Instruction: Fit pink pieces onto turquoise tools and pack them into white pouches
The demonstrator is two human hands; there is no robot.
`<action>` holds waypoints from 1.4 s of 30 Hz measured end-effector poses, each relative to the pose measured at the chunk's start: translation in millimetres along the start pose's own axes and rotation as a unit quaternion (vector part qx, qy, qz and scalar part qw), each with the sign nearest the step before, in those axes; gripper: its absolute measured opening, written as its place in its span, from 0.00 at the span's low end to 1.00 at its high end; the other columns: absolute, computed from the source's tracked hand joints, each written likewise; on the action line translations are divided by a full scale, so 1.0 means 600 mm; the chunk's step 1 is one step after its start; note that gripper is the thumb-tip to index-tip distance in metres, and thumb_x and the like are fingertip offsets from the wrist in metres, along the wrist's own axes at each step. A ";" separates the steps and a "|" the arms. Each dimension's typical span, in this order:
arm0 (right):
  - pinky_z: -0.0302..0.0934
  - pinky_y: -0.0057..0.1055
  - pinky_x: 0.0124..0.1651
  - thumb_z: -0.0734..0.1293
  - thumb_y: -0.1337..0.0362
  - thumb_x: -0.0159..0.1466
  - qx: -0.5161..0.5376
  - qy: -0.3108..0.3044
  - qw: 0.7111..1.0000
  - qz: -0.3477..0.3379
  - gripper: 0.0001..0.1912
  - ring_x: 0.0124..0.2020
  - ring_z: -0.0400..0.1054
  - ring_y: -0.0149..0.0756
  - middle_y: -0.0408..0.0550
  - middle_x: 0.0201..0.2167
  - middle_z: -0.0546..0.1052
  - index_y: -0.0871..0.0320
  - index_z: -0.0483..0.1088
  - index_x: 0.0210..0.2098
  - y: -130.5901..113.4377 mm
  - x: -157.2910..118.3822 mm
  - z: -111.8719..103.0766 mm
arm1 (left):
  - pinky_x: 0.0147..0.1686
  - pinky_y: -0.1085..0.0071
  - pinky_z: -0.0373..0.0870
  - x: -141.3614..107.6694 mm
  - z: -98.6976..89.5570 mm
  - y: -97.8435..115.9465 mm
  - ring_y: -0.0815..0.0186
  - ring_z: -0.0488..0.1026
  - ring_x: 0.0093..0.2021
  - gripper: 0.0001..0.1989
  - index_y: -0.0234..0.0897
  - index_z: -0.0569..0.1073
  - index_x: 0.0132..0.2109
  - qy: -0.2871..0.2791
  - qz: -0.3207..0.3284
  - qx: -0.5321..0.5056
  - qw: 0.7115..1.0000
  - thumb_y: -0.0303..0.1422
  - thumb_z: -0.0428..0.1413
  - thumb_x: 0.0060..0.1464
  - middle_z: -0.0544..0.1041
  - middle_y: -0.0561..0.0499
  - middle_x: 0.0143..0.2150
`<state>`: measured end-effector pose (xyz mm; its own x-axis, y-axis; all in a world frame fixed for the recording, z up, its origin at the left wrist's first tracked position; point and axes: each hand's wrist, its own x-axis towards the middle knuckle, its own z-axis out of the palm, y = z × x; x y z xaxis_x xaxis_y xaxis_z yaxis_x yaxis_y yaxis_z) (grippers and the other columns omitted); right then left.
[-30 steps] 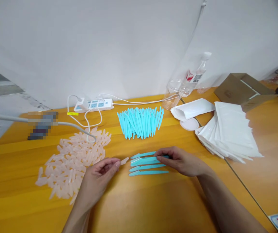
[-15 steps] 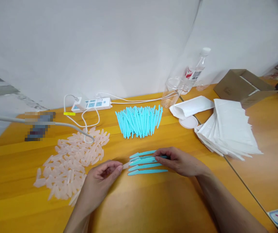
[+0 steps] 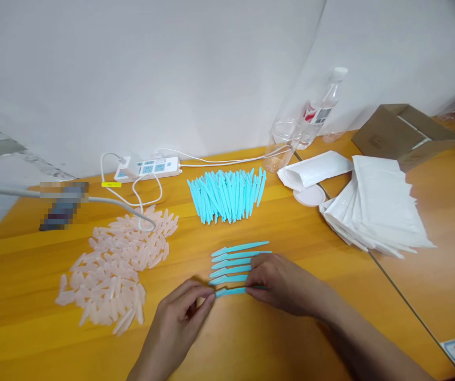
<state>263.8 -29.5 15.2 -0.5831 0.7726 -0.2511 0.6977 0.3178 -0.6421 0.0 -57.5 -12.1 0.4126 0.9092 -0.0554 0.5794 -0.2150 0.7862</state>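
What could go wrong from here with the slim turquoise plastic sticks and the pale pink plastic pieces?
The right hand, so near the row of turquoise sticks, might nudge one askew. The looped grey-white cable across the heap of pale pink pieces could, if tugged, scatter some.

Simple workroom, likely: table [image 3: 219, 344] against wall [image 3: 196, 79], heaped turquoise tools [image 3: 225, 196], pink caps [image 3: 106, 278], white pouches [image 3: 382, 211] (power strip [image 3: 154, 168] alongside).

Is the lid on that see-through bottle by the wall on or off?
It's on. The white cap sits at the top of the bottle's neck, above the clear bottle with its label.
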 end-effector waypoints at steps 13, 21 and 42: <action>0.54 0.29 0.31 0.65 0.55 0.66 0.053 0.214 0.965 0.141 0.14 0.26 0.66 0.33 0.46 0.27 0.78 0.57 0.77 0.31 0.048 0.008 -0.034 | 0.37 0.71 0.69 0.011 0.014 -0.011 0.65 0.74 0.36 0.07 0.41 0.78 0.44 0.039 0.066 0.127 0.989 0.34 0.56 0.63 0.75 0.49 0.37; 0.57 0.31 0.36 0.65 0.52 0.64 -0.009 0.330 0.907 0.261 0.17 0.31 0.71 0.38 0.50 0.30 0.80 0.59 0.78 0.32 0.108 0.079 -0.083 | 0.36 0.73 0.68 0.002 -0.014 0.005 0.66 0.74 0.36 0.05 0.40 0.77 0.40 0.058 0.040 0.092 0.993 0.35 0.57 0.62 0.75 0.50 0.36; 0.66 0.30 0.34 0.66 0.57 0.61 0.297 0.380 0.857 0.181 0.10 0.29 0.72 0.35 0.47 0.29 0.77 0.57 0.67 0.36 0.127 0.087 -0.126 | 0.29 0.75 0.74 -0.084 -0.191 -0.129 0.64 0.77 0.33 0.17 0.48 0.80 0.45 0.124 -0.119 0.173 0.970 0.51 0.58 0.55 0.81 0.52 0.41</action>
<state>318.0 76.5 8.0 0.2250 0.9678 -0.1129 0.3086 -0.1806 -0.9339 -146.2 -45.9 0.1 0.0816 0.9963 -0.0276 0.8563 -0.0558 0.5135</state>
